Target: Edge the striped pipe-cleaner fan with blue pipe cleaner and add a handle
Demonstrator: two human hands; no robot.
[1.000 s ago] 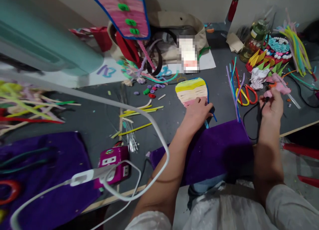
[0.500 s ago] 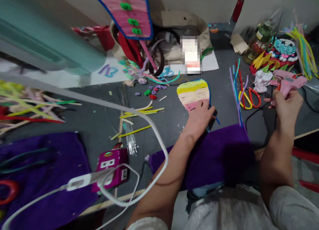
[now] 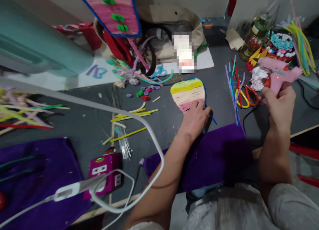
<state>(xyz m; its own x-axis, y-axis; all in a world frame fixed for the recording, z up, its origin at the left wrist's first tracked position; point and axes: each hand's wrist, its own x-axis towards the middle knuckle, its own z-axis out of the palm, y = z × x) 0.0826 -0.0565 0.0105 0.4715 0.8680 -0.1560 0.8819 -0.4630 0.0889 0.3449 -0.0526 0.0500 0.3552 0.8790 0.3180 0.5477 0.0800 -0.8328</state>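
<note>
Dim light falling, shadow darkening purple cloth (image 3: 211, 157), edges stretching, teal object (image 3: 47, 37) blurring, pixelation masking bright patch (image 3: 184, 52)

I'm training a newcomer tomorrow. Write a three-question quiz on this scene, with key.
1. What does the bare right hand hold?
2. True or false: the bare left hand rests on the fuzzy yellow, cream and pink striped piece.
3. Which lies nearer the right hand?
A. the magenta plastic socket block
B. the scissors with red and yellow loop handles

Key: 1. A pink plastic glue gun; 2. True; 3. B
</note>
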